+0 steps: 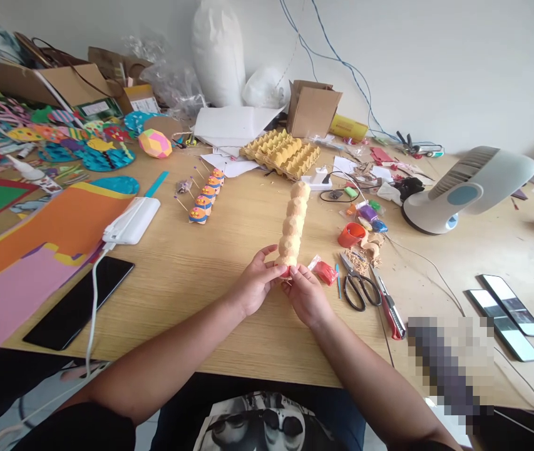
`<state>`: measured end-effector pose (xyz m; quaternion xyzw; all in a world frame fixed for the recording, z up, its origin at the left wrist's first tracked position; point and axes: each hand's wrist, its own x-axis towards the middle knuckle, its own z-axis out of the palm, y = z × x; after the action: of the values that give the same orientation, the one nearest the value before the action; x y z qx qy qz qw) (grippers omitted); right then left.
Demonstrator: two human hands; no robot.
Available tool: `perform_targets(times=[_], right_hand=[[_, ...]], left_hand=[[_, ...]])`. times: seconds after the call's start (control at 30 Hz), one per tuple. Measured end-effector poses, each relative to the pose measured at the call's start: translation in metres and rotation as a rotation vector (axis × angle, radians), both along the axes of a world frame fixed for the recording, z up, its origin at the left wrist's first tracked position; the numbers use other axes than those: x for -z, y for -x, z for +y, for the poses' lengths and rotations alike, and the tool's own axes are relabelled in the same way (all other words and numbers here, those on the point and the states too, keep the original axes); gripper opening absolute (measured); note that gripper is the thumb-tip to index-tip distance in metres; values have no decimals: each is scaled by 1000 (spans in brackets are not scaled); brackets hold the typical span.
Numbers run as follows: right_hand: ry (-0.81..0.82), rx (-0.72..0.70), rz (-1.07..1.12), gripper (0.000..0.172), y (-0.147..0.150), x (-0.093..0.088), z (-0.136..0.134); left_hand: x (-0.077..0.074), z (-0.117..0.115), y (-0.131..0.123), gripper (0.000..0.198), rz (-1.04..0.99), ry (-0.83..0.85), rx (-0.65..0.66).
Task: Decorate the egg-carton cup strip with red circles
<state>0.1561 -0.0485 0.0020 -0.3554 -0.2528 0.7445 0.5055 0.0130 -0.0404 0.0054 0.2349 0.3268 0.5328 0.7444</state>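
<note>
Pinches between left hand [258, 282] and right hand [308, 294], close together, the near end of a bumpy, pale-yellow strip [293, 219] above the light-wood table [229, 250]. Looks barely decorated: shows a red patch [287, 272] at that end, otherwise bare (as far as visible), unlike the stalked, orange-and-blue bumpy row [206, 199] beyond.

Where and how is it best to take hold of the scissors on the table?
Probably by the black handles of the scissors, coming from the person's side: the loops point that way, and the blades point away. I would keep clear of the cutter knife lying close on the right.
</note>
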Motion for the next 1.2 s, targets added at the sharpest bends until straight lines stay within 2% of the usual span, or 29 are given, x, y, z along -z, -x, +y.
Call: perform_targets(times=[0.13, 0.37, 0.67, 0.8, 0.97, 1.2], right_hand=[[-41, 9, -37, 32, 1, -1, -1], [22, -26, -25, 31, 4, 0, -4], [-26, -1, 19, 28, -3, -7, 0], [6, -14, 78, 27, -6, -6, 2], [41, -50, 116, 32, -5, -6, 0], [-18, 4, -17, 30, -3, -10, 0]], left_hand=[[-2, 0, 1, 70, 8, -5, -11], [2, 1, 1, 69, 70, -5, -64], [-10, 0, 7, 57, -73, -88, 63], [-11, 0, 6, 64, -24, -93, 98], [-6, 1, 4, 71, 35, -64, 33], [-4, 3, 6, 71, 24, -75, 15]])
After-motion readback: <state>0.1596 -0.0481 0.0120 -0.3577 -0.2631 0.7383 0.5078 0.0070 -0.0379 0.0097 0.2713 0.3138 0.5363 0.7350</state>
